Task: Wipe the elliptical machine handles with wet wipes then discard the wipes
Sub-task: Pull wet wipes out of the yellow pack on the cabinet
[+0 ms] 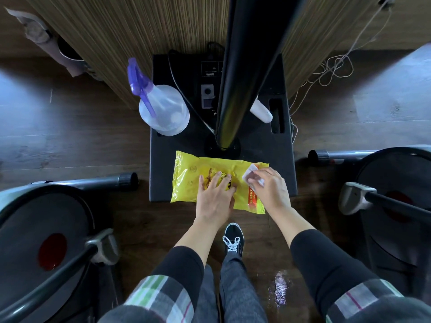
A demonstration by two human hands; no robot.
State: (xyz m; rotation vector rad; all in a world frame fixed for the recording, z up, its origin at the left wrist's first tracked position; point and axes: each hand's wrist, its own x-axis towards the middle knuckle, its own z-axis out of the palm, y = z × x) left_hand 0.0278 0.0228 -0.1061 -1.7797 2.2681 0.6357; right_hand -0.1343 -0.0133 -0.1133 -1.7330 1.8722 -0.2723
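Here the left hand (215, 197) presses flat on the crinkly yellow wipes pack (186, 180); the right hand (268, 187) pinches a white wipe (249, 172); beyond both hands stands a translucent spray bottle (163, 110).

spray bottle (164, 110) and black pole (242, 73) crowd space behind wipes pack (210, 180).

We see a clear spray bottle (164, 110) with a purple trigger standing at the upper left of a black base (265, 150), left of centre frame. A black pole (245, 73) rises from that base at top centre, with a white tube (261, 111) just right of it. A loose cord (335, 66) lies on the wood floor (70, 127) at upper right. A black sneaker (233, 238) sits at lower centre.
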